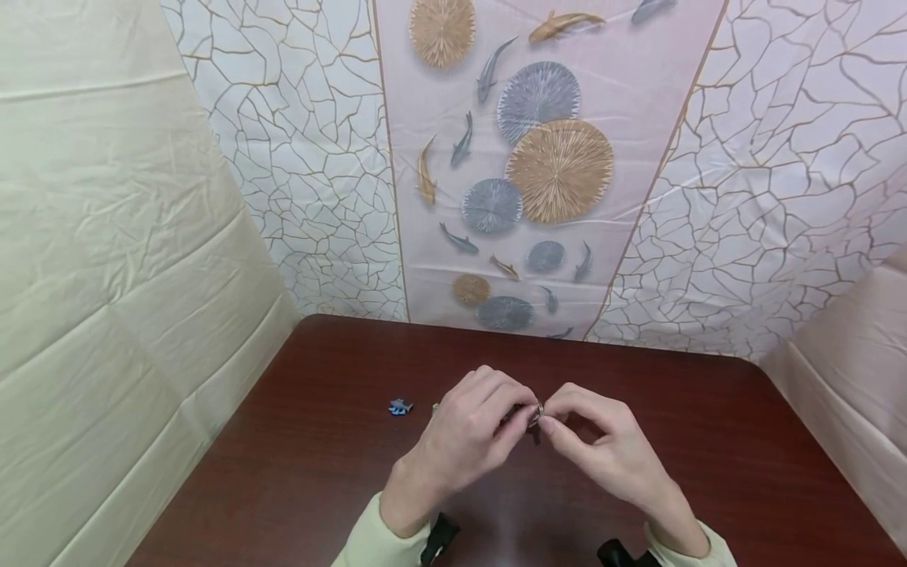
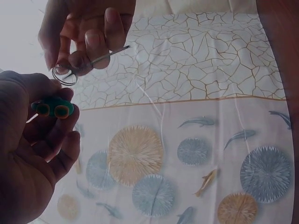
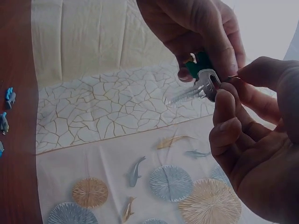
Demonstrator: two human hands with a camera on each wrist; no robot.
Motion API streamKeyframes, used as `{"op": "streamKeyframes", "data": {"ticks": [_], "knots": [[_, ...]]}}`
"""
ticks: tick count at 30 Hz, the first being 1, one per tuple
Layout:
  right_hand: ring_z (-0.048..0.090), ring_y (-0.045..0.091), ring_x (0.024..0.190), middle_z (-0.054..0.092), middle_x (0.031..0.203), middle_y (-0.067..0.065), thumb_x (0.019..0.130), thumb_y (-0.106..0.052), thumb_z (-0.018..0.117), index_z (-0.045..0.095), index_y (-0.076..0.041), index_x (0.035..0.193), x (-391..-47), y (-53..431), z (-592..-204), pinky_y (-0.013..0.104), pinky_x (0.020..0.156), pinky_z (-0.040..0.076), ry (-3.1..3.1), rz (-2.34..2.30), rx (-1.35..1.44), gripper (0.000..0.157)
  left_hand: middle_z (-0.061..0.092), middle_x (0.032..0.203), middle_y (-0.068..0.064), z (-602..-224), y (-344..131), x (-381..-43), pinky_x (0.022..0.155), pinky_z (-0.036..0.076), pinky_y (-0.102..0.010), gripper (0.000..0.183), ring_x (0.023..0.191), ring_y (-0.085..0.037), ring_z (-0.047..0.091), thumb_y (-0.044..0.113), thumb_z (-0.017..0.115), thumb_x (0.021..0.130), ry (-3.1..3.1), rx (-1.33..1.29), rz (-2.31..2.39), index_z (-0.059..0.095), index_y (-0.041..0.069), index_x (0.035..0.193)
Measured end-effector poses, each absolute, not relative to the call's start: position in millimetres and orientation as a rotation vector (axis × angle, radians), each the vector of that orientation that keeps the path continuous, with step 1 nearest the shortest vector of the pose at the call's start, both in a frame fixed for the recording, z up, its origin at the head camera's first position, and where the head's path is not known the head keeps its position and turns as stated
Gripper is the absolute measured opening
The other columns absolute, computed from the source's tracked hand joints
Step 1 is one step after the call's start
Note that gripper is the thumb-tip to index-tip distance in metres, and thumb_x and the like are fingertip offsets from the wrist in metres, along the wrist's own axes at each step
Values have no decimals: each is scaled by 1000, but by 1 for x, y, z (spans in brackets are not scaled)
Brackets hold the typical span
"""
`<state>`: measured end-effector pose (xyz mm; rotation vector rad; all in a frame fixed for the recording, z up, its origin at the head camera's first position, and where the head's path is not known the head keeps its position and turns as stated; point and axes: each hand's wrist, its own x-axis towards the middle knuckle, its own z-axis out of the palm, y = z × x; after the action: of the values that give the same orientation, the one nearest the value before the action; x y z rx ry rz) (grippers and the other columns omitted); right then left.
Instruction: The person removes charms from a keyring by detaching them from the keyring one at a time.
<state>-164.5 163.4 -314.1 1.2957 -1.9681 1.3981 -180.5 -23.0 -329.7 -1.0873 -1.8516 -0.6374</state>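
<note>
My left hand [image 1: 464,425] pinches a small green trinket [image 2: 53,108] with orange-rimmed round spots between thumb and fingers. Opposite it, thumb and fingertips of my right hand [image 1: 605,445] pinch a thin metal key ring [image 2: 64,75]. A silver key [image 3: 198,88] hangs from the ring, its blade pointing away from the right fingers in the right wrist view. Both hands meet over the table, fingertips close together at the ring. From the head, the left fingers hide most of the trinket.
On the dark red-brown table [image 1: 319,472] lies a small blue-grey shark figure [image 1: 400,407], left of my hands. Another small piece [image 1: 435,408] peeks out beside the left hand. Patterned cloth [image 1: 340,157] hangs behind the table, and cream cloth [image 1: 106,236] at the left.
</note>
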Motion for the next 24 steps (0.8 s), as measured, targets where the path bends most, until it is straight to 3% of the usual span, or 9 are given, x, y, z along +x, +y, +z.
{"op": "streamKeyframes", "data": {"ticks": [6, 17, 24], "knots": [[51, 6, 64, 55, 74, -2, 73, 18, 63, 61, -12, 87, -161, 162, -313, 18, 49, 43, -2034, 1362, 1169, 33, 60, 87, 4, -328, -22, -179, 76, 43, -19, 7, 80, -9, 54, 9, 64, 83, -1819, -1125, -623, 64, 10, 91], [52, 8, 67, 56, 77, 3, 71, 23, 60, 62, -8, 88, -164, 163, -314, 20, 52, 43, -1916, 1436, 1351, 36, 60, 87, 6, -328, -24, -179, 74, 43, -19, 7, 80, -9, 53, 9, 63, 84, -1844, -1088, -641, 63, 11, 91], [52, 7, 67, 55, 74, 0, 74, 21, 59, 62, -9, 87, -166, 163, -315, 20, 55, 42, -1947, 1402, 1304, 33, 60, 87, 5, -328, -23, -180, 76, 43, -18, 7, 80, -8, 54, 9, 63, 84, -1822, -1121, -633, 64, 10, 91]]}}
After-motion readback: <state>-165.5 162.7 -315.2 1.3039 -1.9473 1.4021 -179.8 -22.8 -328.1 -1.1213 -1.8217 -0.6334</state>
